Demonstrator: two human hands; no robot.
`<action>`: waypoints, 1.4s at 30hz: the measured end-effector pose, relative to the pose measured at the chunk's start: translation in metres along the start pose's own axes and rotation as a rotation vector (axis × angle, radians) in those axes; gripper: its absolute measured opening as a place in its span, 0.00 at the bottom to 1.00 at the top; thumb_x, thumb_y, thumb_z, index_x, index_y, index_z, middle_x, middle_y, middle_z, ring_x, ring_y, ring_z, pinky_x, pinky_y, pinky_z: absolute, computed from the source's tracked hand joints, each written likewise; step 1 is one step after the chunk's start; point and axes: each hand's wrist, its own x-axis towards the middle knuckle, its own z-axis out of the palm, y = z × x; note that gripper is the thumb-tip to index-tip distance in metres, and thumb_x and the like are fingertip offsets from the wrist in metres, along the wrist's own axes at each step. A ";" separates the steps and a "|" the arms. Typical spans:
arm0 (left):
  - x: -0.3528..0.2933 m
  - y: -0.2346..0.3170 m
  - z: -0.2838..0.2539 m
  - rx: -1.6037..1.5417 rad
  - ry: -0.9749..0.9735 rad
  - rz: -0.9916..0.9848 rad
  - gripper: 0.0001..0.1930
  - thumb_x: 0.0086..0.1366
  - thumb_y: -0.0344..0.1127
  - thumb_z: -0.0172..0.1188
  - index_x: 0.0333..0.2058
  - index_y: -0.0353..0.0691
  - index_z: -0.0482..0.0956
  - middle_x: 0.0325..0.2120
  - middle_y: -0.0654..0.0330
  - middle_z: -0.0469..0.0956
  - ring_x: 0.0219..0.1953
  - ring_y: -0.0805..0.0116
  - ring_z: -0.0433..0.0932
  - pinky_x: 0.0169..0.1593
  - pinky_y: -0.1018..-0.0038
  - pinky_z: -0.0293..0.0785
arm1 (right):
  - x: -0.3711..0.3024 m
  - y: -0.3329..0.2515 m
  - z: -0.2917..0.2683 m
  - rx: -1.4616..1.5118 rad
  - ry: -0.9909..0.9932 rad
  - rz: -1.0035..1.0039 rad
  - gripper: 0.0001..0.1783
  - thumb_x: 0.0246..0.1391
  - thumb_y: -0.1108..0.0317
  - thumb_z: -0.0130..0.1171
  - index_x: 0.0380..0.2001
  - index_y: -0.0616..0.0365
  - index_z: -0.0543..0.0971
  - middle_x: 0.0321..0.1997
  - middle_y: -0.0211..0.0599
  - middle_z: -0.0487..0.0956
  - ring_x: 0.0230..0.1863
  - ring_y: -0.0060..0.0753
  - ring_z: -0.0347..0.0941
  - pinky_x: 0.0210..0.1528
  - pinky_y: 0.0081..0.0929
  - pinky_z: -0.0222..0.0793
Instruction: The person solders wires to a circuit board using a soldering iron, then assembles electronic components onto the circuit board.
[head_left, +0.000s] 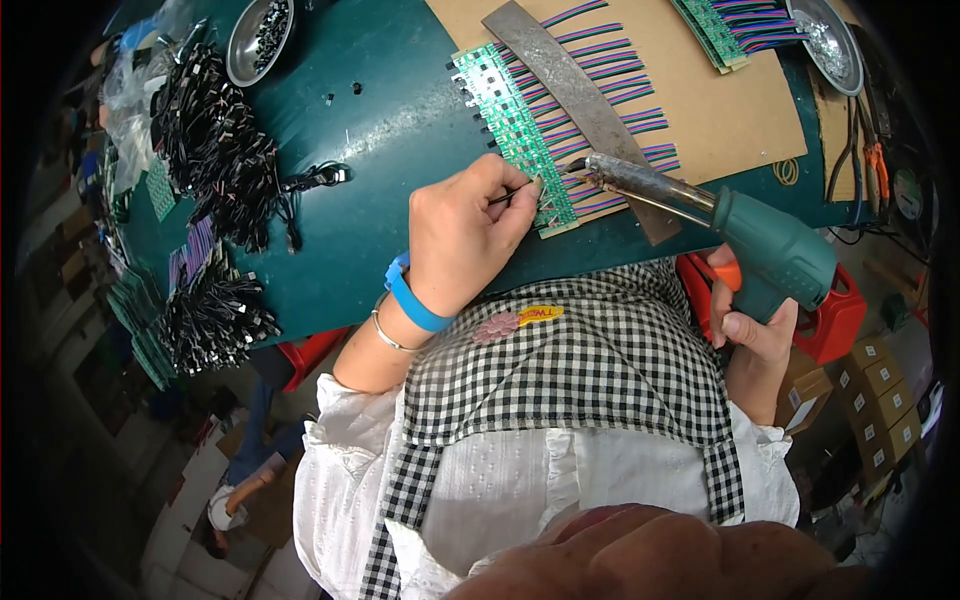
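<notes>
My left hand [462, 232] is closed in a pinch on a thin black piece [503, 198], too small to name, at the near end of a green circuit board panel [518, 135]. Several small black parts line the panel's left edge, and multicoloured ribbon wires [608, 72] run out from its right side. My right hand [755, 335] is wrapped round the handle of a green soldering gun [778, 250] with an orange trigger. Its metal tip reaches over the wires, close to my left fingertips. Across the wires lies a flat, curved-looking metal bar [575, 105].
Bundles of black cables [215, 150] lie at the left of the green table [370, 250]. Metal bowls of small parts stand at the far left [260, 40] and far right [828, 45]. More wired boards [712, 35] and orange-handled pliers [877, 175] are at the right.
</notes>
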 end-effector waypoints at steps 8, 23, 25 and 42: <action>0.004 -0.001 0.000 -0.054 -0.017 -0.037 0.06 0.50 0.27 0.66 0.21 0.39 0.75 0.11 0.63 0.72 0.11 0.76 0.68 0.18 0.80 0.63 | -0.001 0.004 0.004 -0.028 0.019 0.027 0.31 0.43 0.74 0.63 0.50 0.73 0.64 0.45 0.52 0.71 0.21 0.23 0.68 0.19 0.15 0.67; 0.005 -0.004 0.001 -0.066 -0.015 -0.046 0.07 0.48 0.27 0.66 0.19 0.39 0.75 0.09 0.64 0.69 0.10 0.79 0.65 0.17 0.80 0.60 | -0.002 0.001 0.016 0.039 0.166 0.010 0.32 0.42 0.77 0.63 0.51 0.75 0.62 0.40 0.49 0.70 0.21 0.25 0.70 0.18 0.17 0.69; 0.007 -0.005 0.001 -0.057 -0.024 -0.038 0.06 0.48 0.27 0.66 0.19 0.39 0.75 0.09 0.64 0.69 0.10 0.79 0.65 0.16 0.80 0.60 | 0.003 -0.001 0.007 0.040 0.107 0.001 0.33 0.42 0.76 0.63 0.51 0.76 0.62 0.41 0.49 0.70 0.20 0.26 0.69 0.18 0.17 0.68; -0.005 -0.005 -0.028 -0.053 -0.077 0.005 0.07 0.53 0.31 0.66 0.27 0.35 0.77 0.19 0.58 0.78 0.19 0.73 0.78 0.25 0.77 0.74 | 0.020 0.000 -0.001 0.099 -0.099 -0.126 0.37 0.44 0.70 0.60 0.54 0.76 0.56 0.15 0.33 0.65 0.11 0.24 0.64 0.12 0.17 0.63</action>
